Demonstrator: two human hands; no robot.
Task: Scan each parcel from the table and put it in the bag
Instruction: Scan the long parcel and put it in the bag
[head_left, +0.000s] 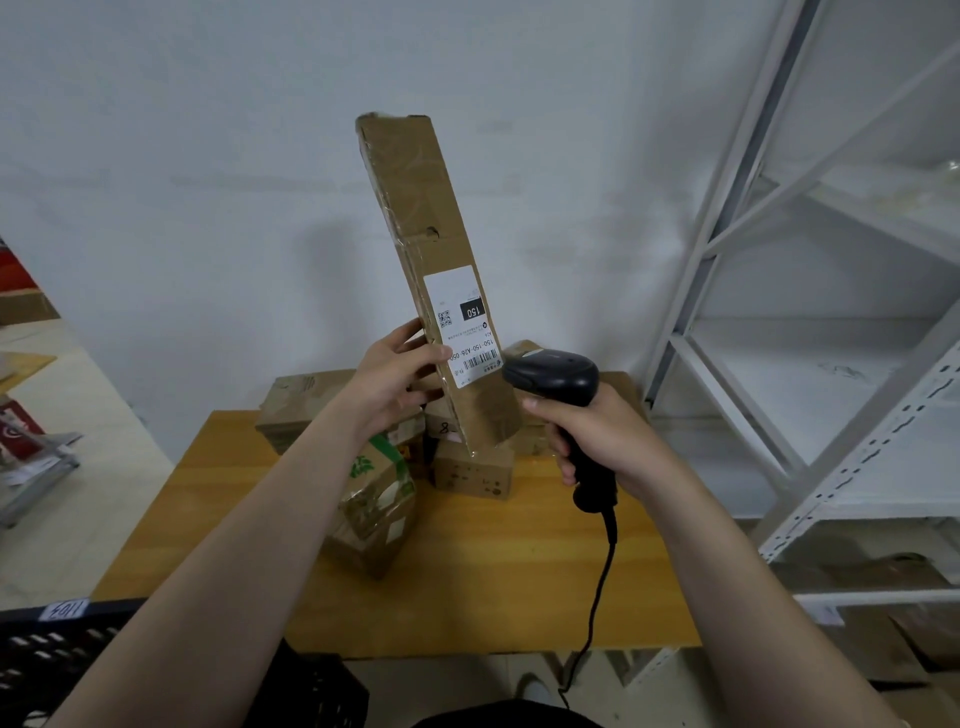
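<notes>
- The person's left hand (397, 376) holds a long, flat brown cardboard parcel (423, 260) near its lower end, fingers wrapped around the left edge and the thumb lying on the front face beside the white shipping label (462, 325). The parcel stands nearly upright, leaning a little to the left, lifted clear above the wooden table (493, 571).
- The right hand (597, 431) is closed firmly round the grip of a black corded handheld barcode scanner (553, 376), whose head sits just beside the label's lower right corner.
- The step in hand appears to be reading the label. The barcode sits at the label's bottom edge, very near the scanner head, so drawing the scanner back slightly and aiming squarely at the stripes would likely give a cleaner read.
- The thumb lies close to the printed code; keeping it off the bars matters.
- Because the parcel is tall and gripped low, it may wobble; a steady wrist helps.
- Several smaller taped cardboard boxes (374, 499) remain piled on the table, unscanned by the look of it.
- No bag is visible here; a dark slotted plastic crate (62, 654) sits at the lower left.
</notes>
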